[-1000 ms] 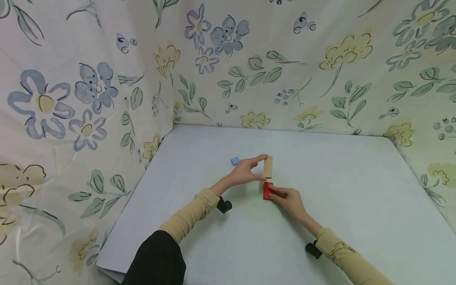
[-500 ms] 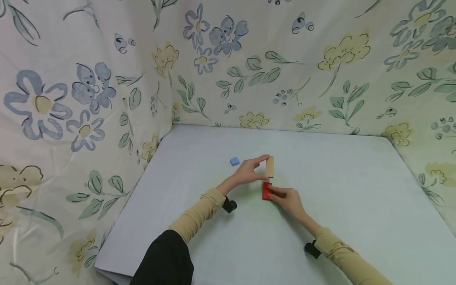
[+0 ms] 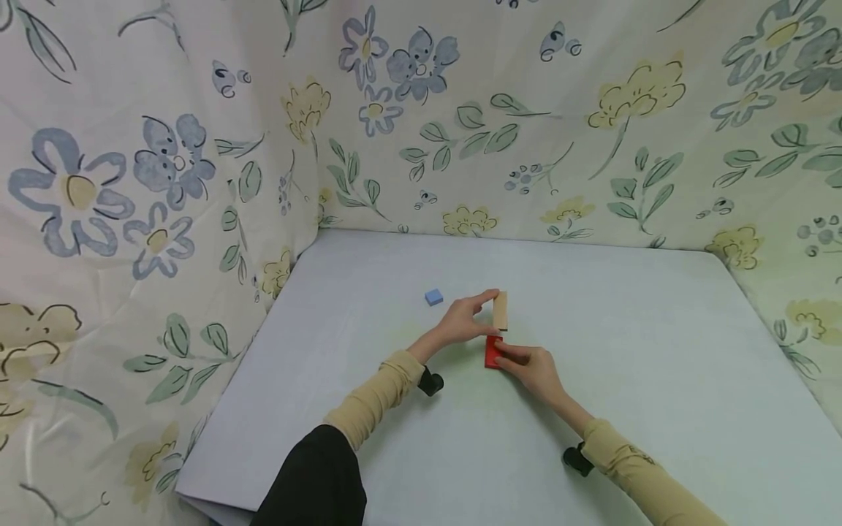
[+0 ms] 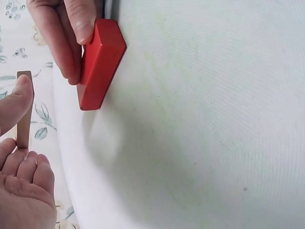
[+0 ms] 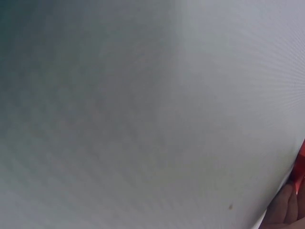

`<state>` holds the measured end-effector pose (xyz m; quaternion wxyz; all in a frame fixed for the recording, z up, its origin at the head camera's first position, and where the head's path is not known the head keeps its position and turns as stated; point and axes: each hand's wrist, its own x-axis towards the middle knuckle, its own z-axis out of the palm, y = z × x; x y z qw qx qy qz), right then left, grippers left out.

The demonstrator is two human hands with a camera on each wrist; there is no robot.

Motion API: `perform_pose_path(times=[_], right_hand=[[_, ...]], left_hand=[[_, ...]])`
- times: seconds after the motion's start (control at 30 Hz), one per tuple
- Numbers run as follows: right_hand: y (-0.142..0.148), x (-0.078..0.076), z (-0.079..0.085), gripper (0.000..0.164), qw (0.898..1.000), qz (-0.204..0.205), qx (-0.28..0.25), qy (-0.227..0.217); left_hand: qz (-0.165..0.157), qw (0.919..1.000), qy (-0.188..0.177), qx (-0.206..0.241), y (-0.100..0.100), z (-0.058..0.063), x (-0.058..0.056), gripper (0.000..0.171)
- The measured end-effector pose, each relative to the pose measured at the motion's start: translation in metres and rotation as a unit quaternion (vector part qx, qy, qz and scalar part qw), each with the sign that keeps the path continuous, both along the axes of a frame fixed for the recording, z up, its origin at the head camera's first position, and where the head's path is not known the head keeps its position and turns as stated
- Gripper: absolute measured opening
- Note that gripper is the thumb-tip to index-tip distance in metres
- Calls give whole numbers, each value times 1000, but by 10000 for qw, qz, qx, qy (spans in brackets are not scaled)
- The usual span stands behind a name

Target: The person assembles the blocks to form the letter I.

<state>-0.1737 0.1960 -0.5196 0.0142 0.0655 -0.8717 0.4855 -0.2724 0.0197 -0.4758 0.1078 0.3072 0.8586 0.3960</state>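
Note:
My left hand (image 3: 460, 320) pinches a plain wooden block (image 3: 501, 311) by its two ends, thumb at one and fingers at the other. In the left wrist view the wooden block (image 4: 25, 112) is seen narrow side on. Just nearer than it, a red block (image 3: 492, 352) lies on the table, and my right hand (image 3: 536, 371) holds it between thumb and fingers. The left wrist view shows the red block (image 4: 102, 64) as a long slab touching the table. Only a corner of the red block (image 5: 300, 164) shows in the right wrist view.
A small blue block (image 3: 433, 296) lies on the white table (image 3: 592, 314), left of and beyond my left hand. Floral cloth (image 3: 460, 131) hangs along the table's back and left side. A black wrist camera (image 3: 430, 381) sits under my left wrist.
My left hand has shifted slightly right with the wooden block, and in the last half second a little nearer to the red block. The right hand stays in place on the red block.

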Motion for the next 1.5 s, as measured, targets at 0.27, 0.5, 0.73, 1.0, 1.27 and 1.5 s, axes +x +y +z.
perform_pose_path(times=[0.27, 0.5, 0.73, 1.0, 1.27, 1.5], right_hand=[[0, 0, 1, 35, 10000, -27, 52, -45], [0, 0, 0, 35, 9999, -37, 101, -30], [1, 0, -2, 35, 9999, -60, 94, 28], [1, 0, -2, 35, 9998, -52, 113, 148], [0, 0, -3, 35, 9996, -162, 162, 143], [0, 0, -2, 35, 9995, -153, 167, 239]], left_hand=[[188, 9997, -76, -105, 3, -4, 0, 78], [242, 9995, -16, -203, 3, -11, -5, 78], [292, 9986, 10, -450, 3, -16, -8, 77], [217, 9980, 46, -599, 3, -21, -9, 75], [179, 9966, 111, -801, 4, -22, -14, 75], [98, 9954, 103, -944, 5, -20, -16, 74]])
